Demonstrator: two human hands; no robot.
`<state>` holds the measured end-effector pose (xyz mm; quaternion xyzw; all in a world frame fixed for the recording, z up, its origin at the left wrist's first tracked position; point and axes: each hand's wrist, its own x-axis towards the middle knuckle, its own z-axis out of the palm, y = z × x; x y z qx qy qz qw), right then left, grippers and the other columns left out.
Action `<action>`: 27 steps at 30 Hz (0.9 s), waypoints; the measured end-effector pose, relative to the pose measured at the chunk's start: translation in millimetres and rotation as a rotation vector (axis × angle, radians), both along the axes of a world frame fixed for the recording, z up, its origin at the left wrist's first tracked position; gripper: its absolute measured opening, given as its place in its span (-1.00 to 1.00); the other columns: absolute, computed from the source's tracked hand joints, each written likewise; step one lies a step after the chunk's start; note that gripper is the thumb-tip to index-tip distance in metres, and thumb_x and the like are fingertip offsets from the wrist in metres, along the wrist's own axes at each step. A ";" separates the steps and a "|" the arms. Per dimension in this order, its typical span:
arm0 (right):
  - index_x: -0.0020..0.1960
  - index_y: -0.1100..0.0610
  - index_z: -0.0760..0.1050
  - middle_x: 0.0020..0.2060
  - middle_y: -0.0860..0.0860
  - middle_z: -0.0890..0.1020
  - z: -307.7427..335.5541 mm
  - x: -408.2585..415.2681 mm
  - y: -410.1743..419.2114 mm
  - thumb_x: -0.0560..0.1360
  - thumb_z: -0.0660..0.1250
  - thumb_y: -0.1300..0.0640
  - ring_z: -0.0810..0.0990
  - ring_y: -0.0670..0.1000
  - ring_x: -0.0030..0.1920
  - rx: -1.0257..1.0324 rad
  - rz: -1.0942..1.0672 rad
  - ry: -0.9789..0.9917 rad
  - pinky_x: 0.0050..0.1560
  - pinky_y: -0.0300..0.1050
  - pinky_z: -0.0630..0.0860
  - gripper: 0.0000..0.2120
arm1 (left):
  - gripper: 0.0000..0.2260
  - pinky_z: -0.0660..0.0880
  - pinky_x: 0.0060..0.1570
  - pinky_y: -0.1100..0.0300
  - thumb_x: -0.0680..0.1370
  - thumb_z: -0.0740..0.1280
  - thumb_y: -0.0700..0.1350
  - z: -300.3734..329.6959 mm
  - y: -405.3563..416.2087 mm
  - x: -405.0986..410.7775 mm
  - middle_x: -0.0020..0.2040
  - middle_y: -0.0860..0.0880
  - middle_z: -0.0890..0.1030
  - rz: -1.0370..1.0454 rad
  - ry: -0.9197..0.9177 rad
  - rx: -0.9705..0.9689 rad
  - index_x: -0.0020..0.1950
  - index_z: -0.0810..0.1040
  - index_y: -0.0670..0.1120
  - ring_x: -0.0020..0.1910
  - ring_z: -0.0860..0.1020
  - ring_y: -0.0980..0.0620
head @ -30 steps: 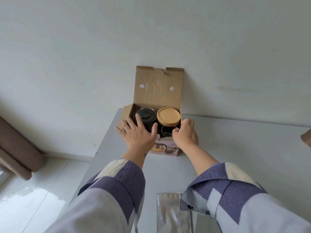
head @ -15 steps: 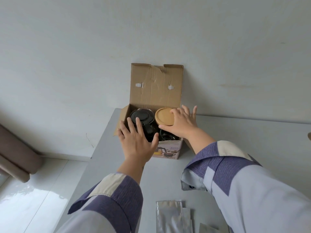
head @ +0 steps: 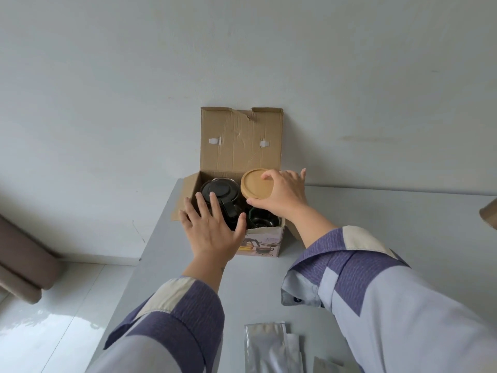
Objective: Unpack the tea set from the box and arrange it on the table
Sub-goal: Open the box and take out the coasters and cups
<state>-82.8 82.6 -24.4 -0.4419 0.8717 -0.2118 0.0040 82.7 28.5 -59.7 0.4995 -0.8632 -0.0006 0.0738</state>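
An open cardboard box (head: 240,141) stands at the far left corner of the grey table (head: 376,219), its lid flap upright against the wall. Inside sit a dark glass teapot (head: 219,191) with a black lid on the left and dark cups (head: 262,219) at the front right. My right hand (head: 282,196) grips a round wooden disc (head: 254,183) by its edge, above the cups. My left hand (head: 212,230) rests flat with spread fingers on the box's front left edge, touching the teapot.
Silver foil pouches (head: 271,348) lie on the table near me. A tan object (head: 490,216) pokes in at the right edge. The table's left edge drops to a glossy white floor (head: 53,305); a brown piece of furniture (head: 24,259) stands at far left.
My right hand moved from the box's front edge up onto the wooden disc and took hold of it, lifting it slightly. My left hand stayed on the box.
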 end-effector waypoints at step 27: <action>0.22 -0.04 0.37 0.21 0.02 0.46 -98.2 -212.0 231.6 0.22 0.49 -0.22 0.31 0.12 0.28 -0.022 -0.613 -0.347 0.21 -0.04 0.35 -0.35 | -0.07 -0.18 0.48 -0.08 0.44 0.10 0.44 -74.1 191.1 -226.1 0.54 -0.04 -0.31 -0.591 -0.264 0.418 0.55 -0.26 -0.05 0.51 -0.31 -0.03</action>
